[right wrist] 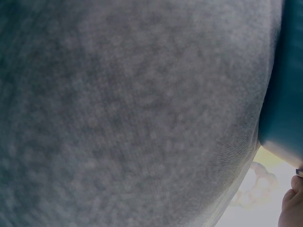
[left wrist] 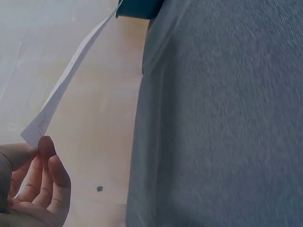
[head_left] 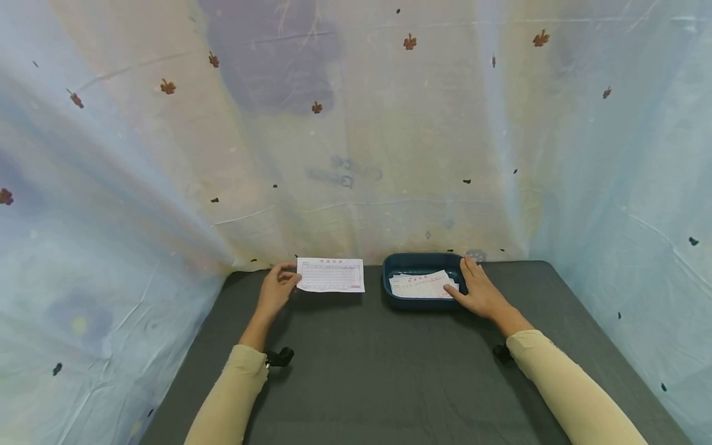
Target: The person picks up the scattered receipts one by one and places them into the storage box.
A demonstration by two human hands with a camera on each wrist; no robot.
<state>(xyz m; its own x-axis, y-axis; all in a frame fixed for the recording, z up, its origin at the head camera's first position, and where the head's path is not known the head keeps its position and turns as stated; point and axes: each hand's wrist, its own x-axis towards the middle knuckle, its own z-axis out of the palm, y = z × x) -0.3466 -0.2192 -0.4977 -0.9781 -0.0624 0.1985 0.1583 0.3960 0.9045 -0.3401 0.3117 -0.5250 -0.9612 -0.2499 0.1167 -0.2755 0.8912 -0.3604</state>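
Note:
My left hand (head_left: pixel 276 289) pinches the left edge of a white printed paper form (head_left: pixel 330 275), which has a ruled table and a heading line. In the left wrist view the form (left wrist: pixel 66 80) appears nearly edge-on, its corner between thumb and fingertips. To the right stands a dark blue plastic basin (head_left: pixel 392 301) holding several similar white forms (head_left: pixel 419 286) in a loose pile. My right hand (head_left: pixel 479 293) rests on the basin's right side, fingers extended along the rim and thumb reaching over the papers. Only a few fingers show in the right wrist view, beside the basin (right wrist: pixel 286 104).
A dark grey cloth covers the table (head_left: pixel 356 371). Behind it and on both sides hangs a pale patterned curtain (head_left: pixel 356 154), close to the table's far edge. Black straps with small devices (head_left: pixel 280 357) sit at the wrists.

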